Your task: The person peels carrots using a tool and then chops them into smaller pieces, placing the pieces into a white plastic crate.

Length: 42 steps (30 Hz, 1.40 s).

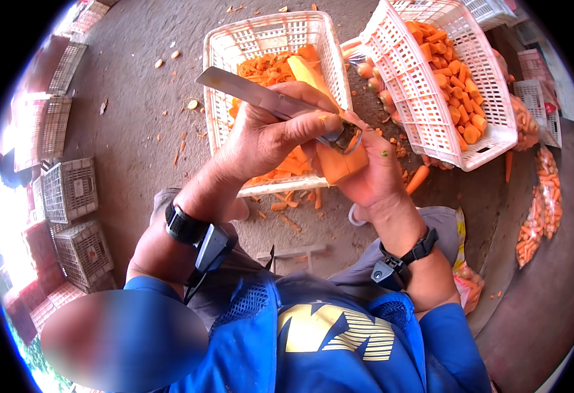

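My left hand (254,141) is closed around a metal peeler (231,86). The peeler's long flat handle sticks out to the upper left, and its head rests against a thick orange vegetable, carrot-like in colour (341,165). Palm up, my right hand (377,180) grips this vegetable from beneath and the right side. Its pale upper length points away from me, partly hidden by my left fingers. Below both hands stands a white plastic basket (231,26) with orange peelings (267,69) in it.
At the upper right, a tilted white basket (401,78) holds cut carrot pieces (460,105). Bags of carrots (541,206) lie farther right. Scraps and a loose carrot (418,178) dot the floor. Crates (71,190) line the left side.
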### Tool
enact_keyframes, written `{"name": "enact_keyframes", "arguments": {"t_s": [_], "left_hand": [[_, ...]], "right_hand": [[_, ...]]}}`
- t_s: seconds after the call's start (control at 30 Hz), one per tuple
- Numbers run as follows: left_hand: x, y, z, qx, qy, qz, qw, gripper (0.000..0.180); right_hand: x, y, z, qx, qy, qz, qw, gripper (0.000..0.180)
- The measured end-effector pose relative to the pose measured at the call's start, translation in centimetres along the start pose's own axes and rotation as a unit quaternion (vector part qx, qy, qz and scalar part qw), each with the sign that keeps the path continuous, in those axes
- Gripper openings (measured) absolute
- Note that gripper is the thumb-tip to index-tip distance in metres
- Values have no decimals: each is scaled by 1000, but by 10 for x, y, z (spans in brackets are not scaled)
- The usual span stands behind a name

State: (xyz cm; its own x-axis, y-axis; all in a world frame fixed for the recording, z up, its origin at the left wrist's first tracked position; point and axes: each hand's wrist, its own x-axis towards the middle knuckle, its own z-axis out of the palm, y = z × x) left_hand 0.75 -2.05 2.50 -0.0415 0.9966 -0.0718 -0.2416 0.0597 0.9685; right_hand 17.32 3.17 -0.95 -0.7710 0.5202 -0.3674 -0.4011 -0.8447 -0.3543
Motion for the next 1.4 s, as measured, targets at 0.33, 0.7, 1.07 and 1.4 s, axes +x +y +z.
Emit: {"name": "enact_keyframes", "arguments": {"t_s": [0.33, 0.7, 1.07, 1.4], "left_hand": [[3, -1, 7, -8, -5, 15, 1000, 20], [34, -21, -55, 160, 104, 66, 979, 17], [37, -10, -51, 110, 108, 103, 983, 22], [7, -12, -8, 75, 28, 41, 996, 17]], "right_hand": [[-1, -3, 2, 0, 20, 14, 1000, 44], [-14, 10, -5, -16, -31, 76, 997, 48], [-16, 9, -13, 41, -3, 67, 997, 47], [-11, 10, -14, 33, -70, 39, 996, 48]]}}
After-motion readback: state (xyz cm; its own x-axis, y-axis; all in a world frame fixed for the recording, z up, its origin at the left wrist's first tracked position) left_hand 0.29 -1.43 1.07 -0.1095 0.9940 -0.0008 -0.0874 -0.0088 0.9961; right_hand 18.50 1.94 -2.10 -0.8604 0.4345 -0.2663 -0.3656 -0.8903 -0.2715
